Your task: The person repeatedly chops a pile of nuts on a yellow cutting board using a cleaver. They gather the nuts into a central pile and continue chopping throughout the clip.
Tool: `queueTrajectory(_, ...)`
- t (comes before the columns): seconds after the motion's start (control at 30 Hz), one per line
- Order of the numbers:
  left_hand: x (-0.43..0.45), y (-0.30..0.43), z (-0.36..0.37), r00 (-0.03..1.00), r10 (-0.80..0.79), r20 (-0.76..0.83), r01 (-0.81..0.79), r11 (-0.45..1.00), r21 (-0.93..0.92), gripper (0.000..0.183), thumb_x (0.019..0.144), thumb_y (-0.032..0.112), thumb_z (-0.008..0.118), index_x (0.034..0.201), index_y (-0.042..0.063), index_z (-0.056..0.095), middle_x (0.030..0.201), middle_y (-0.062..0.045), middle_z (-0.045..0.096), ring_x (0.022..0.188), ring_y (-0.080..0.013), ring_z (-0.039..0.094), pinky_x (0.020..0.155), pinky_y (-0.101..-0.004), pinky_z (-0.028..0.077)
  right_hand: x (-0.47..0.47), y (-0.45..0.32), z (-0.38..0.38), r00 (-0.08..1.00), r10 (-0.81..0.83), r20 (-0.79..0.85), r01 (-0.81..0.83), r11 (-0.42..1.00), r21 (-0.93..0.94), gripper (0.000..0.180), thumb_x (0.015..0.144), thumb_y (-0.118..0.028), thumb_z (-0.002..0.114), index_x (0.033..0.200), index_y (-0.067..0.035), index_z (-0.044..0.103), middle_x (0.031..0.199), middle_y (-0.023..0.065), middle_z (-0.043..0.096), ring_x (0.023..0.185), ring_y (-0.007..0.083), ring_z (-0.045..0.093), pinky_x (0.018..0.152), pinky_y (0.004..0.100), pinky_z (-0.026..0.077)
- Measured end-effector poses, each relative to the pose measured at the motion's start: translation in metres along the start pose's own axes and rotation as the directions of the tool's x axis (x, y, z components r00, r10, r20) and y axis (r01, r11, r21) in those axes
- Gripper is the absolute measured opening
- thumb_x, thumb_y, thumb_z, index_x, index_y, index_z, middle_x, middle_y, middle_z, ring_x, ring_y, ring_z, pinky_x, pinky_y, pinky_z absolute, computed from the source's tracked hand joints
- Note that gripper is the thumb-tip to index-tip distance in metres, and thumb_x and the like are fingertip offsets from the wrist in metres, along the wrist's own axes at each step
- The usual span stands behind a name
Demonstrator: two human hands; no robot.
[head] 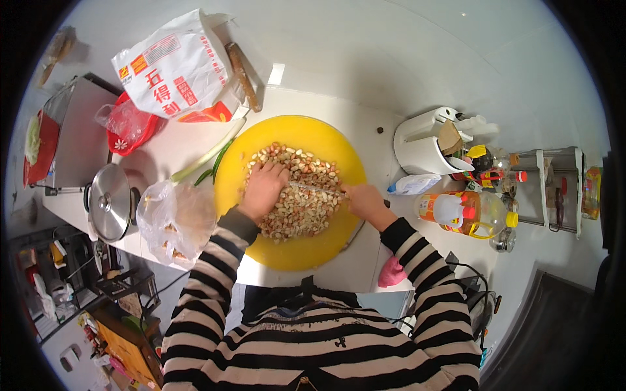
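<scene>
Peanuts, some whole and many chopped [298, 212], are spread over a round yellow cutting board [293, 256]. My right hand [366, 201] grips a kitchen knife at the board's right side. Its blade [315, 187] lies low across the peanuts, pointing left. My left hand [266, 188] rests palm down on the left of the pile, fingers bent, at the far end of the blade. Whether those fingers press on the blade or only on the nuts is hidden.
Left of the board are a plastic bag [171, 220], a lidded steel pot [108, 203] and a scallion [210, 154]. Behind stand a white flour bag [171, 68] and a rolling pin [243, 76]. On the right are oil bottles [481, 217], a white holder [420, 146] and a pink cloth [392, 272].
</scene>
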State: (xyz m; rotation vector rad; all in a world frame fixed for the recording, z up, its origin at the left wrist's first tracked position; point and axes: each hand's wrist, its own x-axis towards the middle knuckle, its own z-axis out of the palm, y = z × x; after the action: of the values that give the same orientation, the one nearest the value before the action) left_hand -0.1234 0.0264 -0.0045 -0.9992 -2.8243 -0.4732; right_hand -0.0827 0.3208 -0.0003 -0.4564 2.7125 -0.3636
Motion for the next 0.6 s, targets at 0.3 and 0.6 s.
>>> queueTrajectory(0.3,-0.005,0.008,-0.016,0.997,0.019,0.079,-0.025,0.997,0.079,0.021,0.073,0.01,0.067,0.093,0.01,0.062,0.091,-0.006,0.059,0.094,-0.0252,0.057,0.084,-0.0406,0.042,-0.015,-0.01,-0.03,1.0,-0.016,0.016,0.016,1.0,0.012,0.015,0.081,-0.017,0.062,0.096,-0.015,0.064,0.078,0.0137,0.068,0.077,0.0368,0.067,0.064,0.0493,0.051)
queueTrajectory(0.6,-0.012,0.014,0.002,0.996,0.025,0.087,-0.03,0.998,0.054,0.017,0.078,0.008,0.061,0.095,0.01,0.062,0.092,-0.005,0.06,0.095,-0.0241,0.058,0.086,-0.0408,0.042,-0.016,0.006,0.009,0.999,-0.041,0.023,0.041,0.999,-0.003,0.022,0.084,-0.025,0.064,0.105,-0.018,0.064,0.08,0.0132,0.069,0.078,0.0377,0.067,0.065,0.0497,0.051)
